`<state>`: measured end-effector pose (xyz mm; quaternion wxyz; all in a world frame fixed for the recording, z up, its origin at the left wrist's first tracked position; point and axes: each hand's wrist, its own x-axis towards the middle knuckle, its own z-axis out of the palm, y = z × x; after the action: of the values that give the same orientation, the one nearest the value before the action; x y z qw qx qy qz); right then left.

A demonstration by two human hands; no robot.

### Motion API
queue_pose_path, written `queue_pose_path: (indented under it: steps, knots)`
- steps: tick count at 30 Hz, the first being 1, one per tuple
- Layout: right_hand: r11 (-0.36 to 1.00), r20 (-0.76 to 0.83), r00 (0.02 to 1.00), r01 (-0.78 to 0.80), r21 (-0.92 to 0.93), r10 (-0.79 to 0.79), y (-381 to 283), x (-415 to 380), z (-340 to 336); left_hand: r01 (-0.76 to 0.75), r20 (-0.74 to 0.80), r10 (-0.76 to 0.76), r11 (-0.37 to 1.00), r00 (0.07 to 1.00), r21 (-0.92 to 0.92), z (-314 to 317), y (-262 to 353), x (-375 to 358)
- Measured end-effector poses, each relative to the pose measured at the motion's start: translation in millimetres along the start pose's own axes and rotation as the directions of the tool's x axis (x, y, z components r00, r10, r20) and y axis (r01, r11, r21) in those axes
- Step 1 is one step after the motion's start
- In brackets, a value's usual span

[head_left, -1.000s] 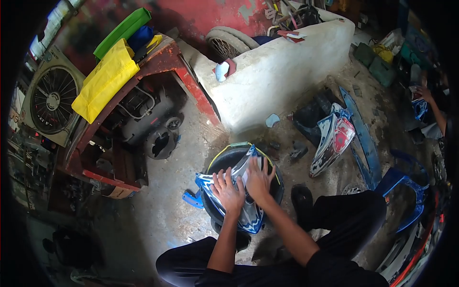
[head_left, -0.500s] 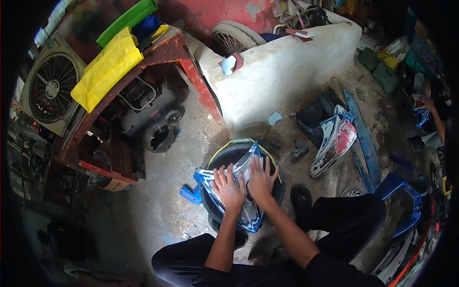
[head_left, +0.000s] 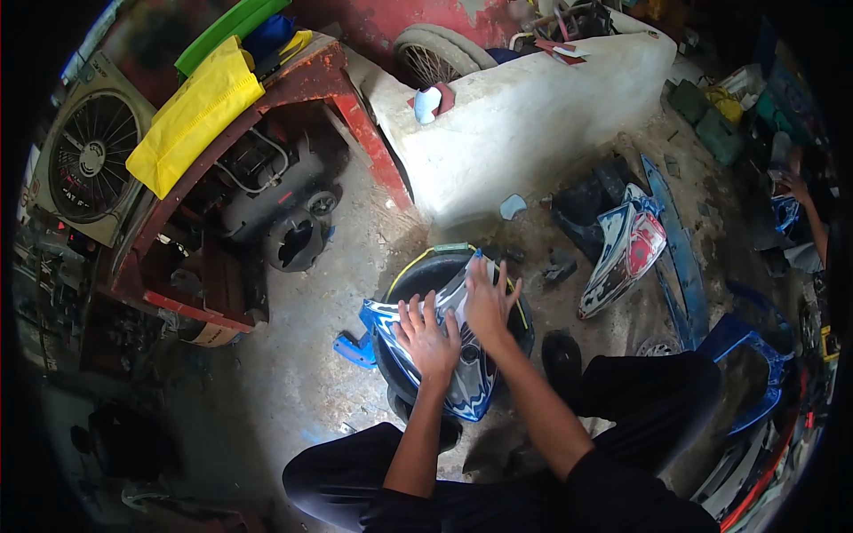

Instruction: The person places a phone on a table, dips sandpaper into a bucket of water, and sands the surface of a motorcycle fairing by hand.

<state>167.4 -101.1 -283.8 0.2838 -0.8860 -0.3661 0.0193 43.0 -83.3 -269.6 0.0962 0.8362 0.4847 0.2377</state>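
Observation:
A blue, white and grey patterned panel point(head_left: 468, 391) lies across the top of a black bucket point(head_left: 524, 342) with a yellow handle. My left hand point(head_left: 428, 342) rests flat on the panel's left part, fingers spread. Farther up on the right, my right hand point(head_left: 487, 306) lies over the panel near its upper tip, with its fingers apart. Whether something thin is under the right palm is hidden.
A red and white panel point(head_left: 633, 249) and a long blue part point(head_left: 680, 266) lie to the right. A white low wall point(head_left: 533, 133) stands ahead. Left are a red bench point(head_left: 355, 124), a yellow bag point(head_left: 195, 115) and a fan point(head_left: 93, 158). Another person's arm point(head_left: 813, 213) shows far right.
My right hand has slid up the panel toward its upper tip, uncovering a round detail. My left hand stays nearly in place. The view has shifted slightly.

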Motion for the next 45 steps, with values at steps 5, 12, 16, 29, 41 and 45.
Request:
queue_pose_path:
  steps: [5, 12, 16, 29, 41, 45]
  knots:
    - [0.999, 0.062, 0.998, -0.027, 0.026, 0.025, 2, -8, -7, 0.000, -0.016, 0.000, 1.000, 1.000, -0.007, 2, 0, 2]
    - [0.999, 0.061, 0.998, -0.020, 0.040, 0.017, 1, -14, -3, 0.000, -0.020, 0.000, 1.000, 1.000, -0.015, 0, 2, 4]
    - [0.998, 0.089, 0.995, -0.056, 0.025, 0.054, 2, 23, 4, -0.004, -0.030, 0.004, 1.000, 1.000, -0.005, 2, 0, 2]
    - [0.999, 0.038, 0.999, -0.034, 0.013, 0.034, 1, 13, 6, -0.001, -0.022, 0.000, 1.000, 1.000, -0.022, -1, 2, 3]
    - [0.999, 0.006, 1.000, 0.014, 0.034, -0.014, 2, -3, 11, -0.005, -0.017, 0.005, 1.000, 1.000, -0.006, 1, 0, 2]
    - [0.999, 0.044, 0.998, 0.037, 0.020, -0.038, 0, -20, -3, 0.000, -0.024, 0.000, 1.000, 1.000, -0.011, 1, 1, 1]
